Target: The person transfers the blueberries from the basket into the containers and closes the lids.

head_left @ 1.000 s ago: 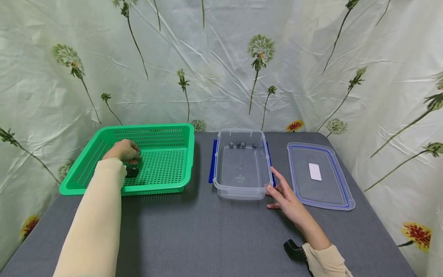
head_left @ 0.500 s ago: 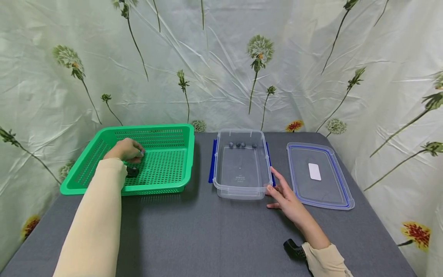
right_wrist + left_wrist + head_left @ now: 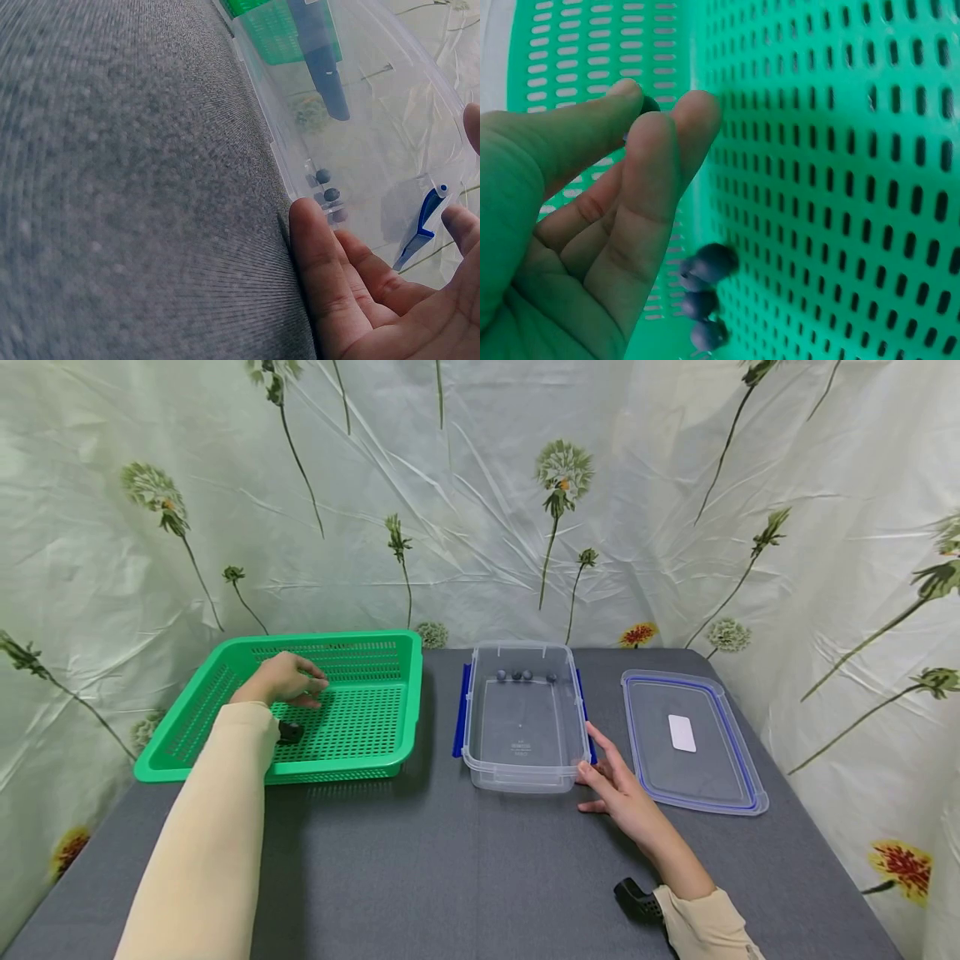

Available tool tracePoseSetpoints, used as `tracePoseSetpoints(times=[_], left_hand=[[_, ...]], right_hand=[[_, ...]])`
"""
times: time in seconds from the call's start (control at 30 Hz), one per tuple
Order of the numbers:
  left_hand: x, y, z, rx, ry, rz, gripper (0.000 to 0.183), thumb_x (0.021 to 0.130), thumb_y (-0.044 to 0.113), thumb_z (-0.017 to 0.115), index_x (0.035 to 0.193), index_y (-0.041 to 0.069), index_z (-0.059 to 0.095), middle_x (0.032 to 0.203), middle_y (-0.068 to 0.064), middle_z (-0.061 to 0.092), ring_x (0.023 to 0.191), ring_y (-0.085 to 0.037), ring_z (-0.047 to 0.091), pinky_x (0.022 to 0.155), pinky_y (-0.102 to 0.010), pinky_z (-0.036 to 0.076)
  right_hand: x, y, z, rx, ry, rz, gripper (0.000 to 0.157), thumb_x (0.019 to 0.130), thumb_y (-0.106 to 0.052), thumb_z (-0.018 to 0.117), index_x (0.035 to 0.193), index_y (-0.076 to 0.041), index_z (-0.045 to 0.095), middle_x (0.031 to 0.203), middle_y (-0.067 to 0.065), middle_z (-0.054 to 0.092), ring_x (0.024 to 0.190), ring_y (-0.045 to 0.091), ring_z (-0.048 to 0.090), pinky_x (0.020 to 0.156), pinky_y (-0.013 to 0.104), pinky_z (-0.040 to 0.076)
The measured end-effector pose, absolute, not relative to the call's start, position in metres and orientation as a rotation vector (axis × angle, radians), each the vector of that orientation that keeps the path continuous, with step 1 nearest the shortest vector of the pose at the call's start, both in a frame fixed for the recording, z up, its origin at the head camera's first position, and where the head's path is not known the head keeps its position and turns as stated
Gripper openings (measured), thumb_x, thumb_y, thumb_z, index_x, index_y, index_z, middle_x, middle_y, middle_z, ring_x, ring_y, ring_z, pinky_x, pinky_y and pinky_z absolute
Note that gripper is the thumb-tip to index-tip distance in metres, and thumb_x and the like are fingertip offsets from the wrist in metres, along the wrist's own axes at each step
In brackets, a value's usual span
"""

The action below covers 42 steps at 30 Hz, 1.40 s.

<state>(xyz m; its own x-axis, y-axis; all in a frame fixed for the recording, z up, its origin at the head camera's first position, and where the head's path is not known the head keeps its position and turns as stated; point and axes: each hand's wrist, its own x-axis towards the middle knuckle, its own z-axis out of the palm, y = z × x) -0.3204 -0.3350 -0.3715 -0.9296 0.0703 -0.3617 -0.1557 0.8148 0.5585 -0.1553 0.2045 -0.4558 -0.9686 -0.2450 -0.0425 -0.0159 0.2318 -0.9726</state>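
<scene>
My left hand (image 3: 285, 681) is over the green plastic basket (image 3: 375, 764), pinching a dark blueberry (image 3: 651, 105) between thumb and fingertips; the fingers partly hide it. Several more blueberries (image 3: 712, 262) lie at the basket's edge below that hand in the left wrist view. A clear plastic box (image 3: 525, 770) with blue side latches stands uncovered in the middle. Several blueberries (image 3: 527, 675) sit near its far wall. Against the box's near right corner rests my right hand (image 3: 621, 787), thumb at the rim and the other fingers extended along the side.
To the right of the box lies its clear lid (image 3: 720, 752) with a blue seal and a white label (image 3: 682, 732). A grey cloth (image 3: 420, 877) covers the table. Behind it hangs a pale flowered curtain (image 3: 480, 510).
My left hand has lifted slightly and shifted to the right inside the basket, with the blueberry in its fingertips. The right hand and the box have stayed in place.
</scene>
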Motion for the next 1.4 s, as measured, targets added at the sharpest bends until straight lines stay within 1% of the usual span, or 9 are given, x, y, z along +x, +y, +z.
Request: tracePoseSetpoints(times=[0.13, 0.27, 0.43, 0.5, 0.57, 0.7, 0.93, 1.2, 1.4], left_hand=[[-0.322, -0.329, -0.364, -0.025, 2.626, 0.908, 0.043, 0.111, 0.023, 0.063, 0.145, -0.004, 0.062, 0.131, -0.026, 0.072, 0.092, -0.025, 0.082, 0.119, -0.071, 0.04], [-0.322, -0.321, -0.354, 0.025, 2.595, 0.977, 0.047, 0.112, 0.026, 0.061, 0.148, -0.004, 0.059, 0.131, -0.023, 0.073, 0.089, -0.016, 0.08, 0.119, -0.066, 0.044], [-0.322, -0.308, -0.346, 0.067, 2.564, 1.069, 0.048, 0.113, 0.027, 0.06, 0.15, -0.004, 0.058, 0.123, -0.012, 0.075, 0.09, -0.01, 0.077, 0.107, -0.046, 0.058], [-0.323, -0.302, -0.343, 0.085, 2.567, 1.095, 0.048, 0.113, 0.027, 0.06, 0.149, -0.004, 0.058, 0.125, -0.013, 0.074, 0.09, -0.01, 0.076, 0.098, -0.038, 0.062], [-0.324, -0.295, -0.34, 0.103, 2.567, 1.119, 0.047, 0.113, 0.027, 0.06, 0.149, -0.004, 0.059, 0.132, -0.018, 0.071, 0.091, -0.01, 0.075, 0.092, -0.034, 0.064], [-0.328, -0.285, -0.335, 0.132, 2.562, 1.159, 0.045, 0.113, 0.025, 0.06, 0.148, -0.003, 0.06, 0.139, -0.023, 0.067, 0.092, -0.01, 0.076, 0.091, -0.032, 0.065], [-0.336, -0.263, -0.327, 0.152, 2.559, 1.22, 0.047, 0.112, 0.025, 0.062, 0.148, -0.004, 0.059, 0.126, -0.013, 0.073, 0.089, -0.01, 0.076, 0.088, -0.029, 0.064], [-0.339, -0.234, -0.321, 0.223, 2.528, 1.321, 0.041, 0.111, 0.021, 0.063, 0.145, -0.003, 0.063, 0.133, -0.023, 0.071, 0.088, -0.011, 0.077, 0.084, -0.028, 0.066], [-0.345, -0.207, -0.321, 0.243, 2.485, 1.378, 0.037, 0.11, 0.019, 0.064, 0.142, -0.001, 0.066, 0.13, -0.022, 0.072, 0.091, -0.016, 0.078, 0.083, -0.028, 0.066]], right_hand=[[-0.155, 0.205, -0.456, -0.248, 2.316, -1.824, 0.068, 0.117, -0.023, 0.048, 0.174, -0.026, 0.012, 0.149, 0.038, 0.048, 0.134, 0.05, 0.058, 0.084, 0.037, 0.067], [-0.155, 0.205, -0.456, -0.243, 2.311, -1.822, 0.069, 0.117, -0.023, 0.048, 0.174, -0.026, 0.011, 0.151, 0.038, 0.047, 0.135, 0.05, 0.058, 0.084, 0.038, 0.067], [-0.156, 0.205, -0.456, -0.236, 2.307, -1.813, 0.069, 0.117, -0.024, 0.049, 0.175, -0.028, 0.011, 0.151, 0.038, 0.047, 0.135, 0.049, 0.058, 0.085, 0.04, 0.068], [-0.156, 0.205, -0.457, -0.235, 2.307, -1.811, 0.069, 0.117, -0.025, 0.048, 0.175, -0.028, 0.011, 0.151, 0.037, 0.047, 0.134, 0.048, 0.058, 0.086, 0.041, 0.068], [-0.156, 0.206, -0.457, -0.233, 2.31, -1.807, 0.069, 0.117, -0.025, 0.049, 0.175, -0.029, 0.011, 0.151, 0.037, 0.047, 0.134, 0.047, 0.058, 0.086, 0.041, 0.068], [-0.156, 0.205, -0.457, -0.224, 2.307, -1.81, 0.069, 0.117, -0.026, 0.049, 0.175, -0.029, 0.011, 0.15, 0.037, 0.047, 0.133, 0.046, 0.059, 0.086, 0.041, 0.068], [-0.156, 0.205, -0.456, -0.213, 2.304, -1.806, 0.069, 0.117, -0.026, 0.049, 0.175, -0.029, 0.011, 0.15, 0.037, 0.046, 0.134, 0.046, 0.059, 0.086, 0.042, 0.068], [-0.156, 0.205, -0.457, -0.21, 2.289, -1.81, 0.07, 0.117, -0.027, 0.049, 0.175, -0.03, 0.01, 0.152, 0.037, 0.045, 0.134, 0.046, 0.059, 0.086, 0.043, 0.067], [-0.156, 0.206, -0.457, -0.218, 2.29, -1.816, 0.07, 0.117, -0.027, 0.049, 0.175, -0.03, 0.01, 0.151, 0.037, 0.046, 0.134, 0.045, 0.059, 0.086, 0.041, 0.068]])
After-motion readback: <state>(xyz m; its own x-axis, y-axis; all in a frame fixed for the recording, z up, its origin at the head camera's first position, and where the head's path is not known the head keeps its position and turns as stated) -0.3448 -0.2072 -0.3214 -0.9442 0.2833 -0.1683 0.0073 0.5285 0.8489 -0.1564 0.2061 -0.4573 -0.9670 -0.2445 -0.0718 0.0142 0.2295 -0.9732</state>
